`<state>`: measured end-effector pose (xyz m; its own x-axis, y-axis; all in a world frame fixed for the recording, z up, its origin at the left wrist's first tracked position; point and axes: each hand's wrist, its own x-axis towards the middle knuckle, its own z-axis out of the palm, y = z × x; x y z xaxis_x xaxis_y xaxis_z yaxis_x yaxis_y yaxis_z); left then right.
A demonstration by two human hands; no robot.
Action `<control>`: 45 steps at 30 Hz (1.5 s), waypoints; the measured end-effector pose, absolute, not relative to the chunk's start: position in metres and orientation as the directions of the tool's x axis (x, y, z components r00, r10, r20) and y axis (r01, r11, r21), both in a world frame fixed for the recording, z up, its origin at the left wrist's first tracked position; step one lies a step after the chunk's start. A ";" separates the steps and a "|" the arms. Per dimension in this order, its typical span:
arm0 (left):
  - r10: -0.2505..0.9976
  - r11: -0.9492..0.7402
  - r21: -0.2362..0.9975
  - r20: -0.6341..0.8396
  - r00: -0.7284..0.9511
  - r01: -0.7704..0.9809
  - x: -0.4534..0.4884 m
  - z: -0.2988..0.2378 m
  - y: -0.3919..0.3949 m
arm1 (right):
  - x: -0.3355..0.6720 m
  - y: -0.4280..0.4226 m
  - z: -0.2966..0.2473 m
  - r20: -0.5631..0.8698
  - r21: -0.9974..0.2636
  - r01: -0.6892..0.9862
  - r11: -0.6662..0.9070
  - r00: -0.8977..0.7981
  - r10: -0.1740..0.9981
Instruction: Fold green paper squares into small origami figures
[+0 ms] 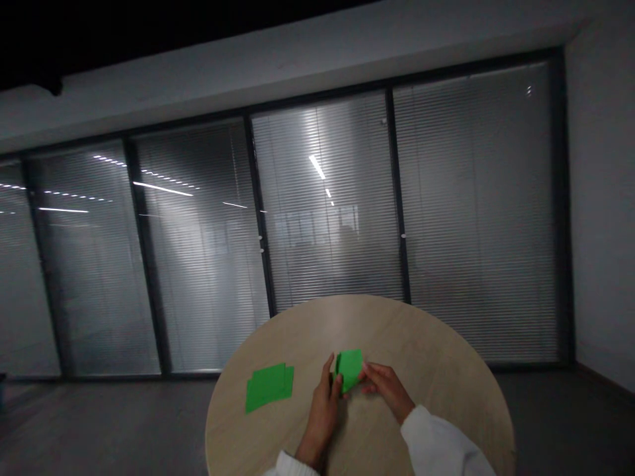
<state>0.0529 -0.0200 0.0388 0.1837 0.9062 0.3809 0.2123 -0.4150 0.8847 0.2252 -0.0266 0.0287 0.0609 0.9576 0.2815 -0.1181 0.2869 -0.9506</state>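
Green sheets (pixel 268 390), left hand (pixel 323 406), green piece (pixel 351 368), right hand (pixel 389 389): left to right at the round table (pixel 446 410).

Overlapping sheets lie flat, left of the green piece and apart from it; the left hand stands between. Its thumb and fingers are clamped on the piece's lower left edge. The piece sits over the table, its longer axis seeming to run away from the body; whether it touches the tabletop I cannot tell. The right hand's fingertips look pinched together on its right edge, so neither hand is nearer, and nothing stands between fingers and piece. Window blinds (pixel 471 198) rise beyond it.
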 end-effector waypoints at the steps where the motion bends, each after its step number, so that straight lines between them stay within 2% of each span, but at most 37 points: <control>1: 0.904 -0.419 0.887 0.389 0.175 0.193 0.053 0.038 -0.019 | 0.225 -0.025 0.027 0.274 -0.954 -0.113 0.279 0.059 0.960; 5: 0.902 -0.425 0.894 0.407 0.144 0.140 0.052 0.036 -0.014 | 0.225 -0.023 0.023 0.255 -0.961 -0.101 0.256 0.021 0.967; 12: 0.925 -0.379 0.923 0.377 0.037 0.064 0.050 0.042 -0.014 | 0.224 -0.028 0.026 0.286 -0.942 -0.207 0.265 -0.076 0.955; 18: 0.932 -0.331 0.940 0.339 0.126 -0.083 0.051 0.049 -0.019 | 0.226 -0.025 0.023 0.322 -0.937 -0.160 0.312 -0.043 0.946; 25: 0.949 -0.167 0.933 0.239 0.204 -0.318 0.051 0.048 -0.021 | 0.226 -0.028 0.028 0.377 -0.917 -0.141 0.373 -0.002 0.926; 29: 0.949 -0.125 0.920 0.221 0.227 -0.373 0.051 0.051 -0.021 | 0.225 -0.032 0.031 0.397 -0.913 -0.114 0.391 -0.035 0.917; 33: 0.958 -0.117 0.915 0.207 0.200 -0.387 0.052 0.054 -0.024 | 0.221 -0.037 0.034 0.419 -0.902 -0.163 0.401 -0.096 0.903; 38: 0.951 -0.120 0.941 0.201 0.235 -0.317 0.054 0.047 -0.023 | 0.220 -0.036 0.032 0.395 -0.896 -0.249 0.368 -0.064 0.917; 41: 0.944 -0.102 0.962 0.174 0.279 -0.254 0.056 0.041 -0.020 | 0.225 -0.030 0.027 0.337 -0.926 -0.176 0.333 0.004 0.941; 45: 0.931 -0.136 0.974 0.187 0.312 -0.179 0.059 0.037 -0.020 | 0.229 -0.023 0.020 0.328 -0.939 -0.090 0.331 0.046 0.944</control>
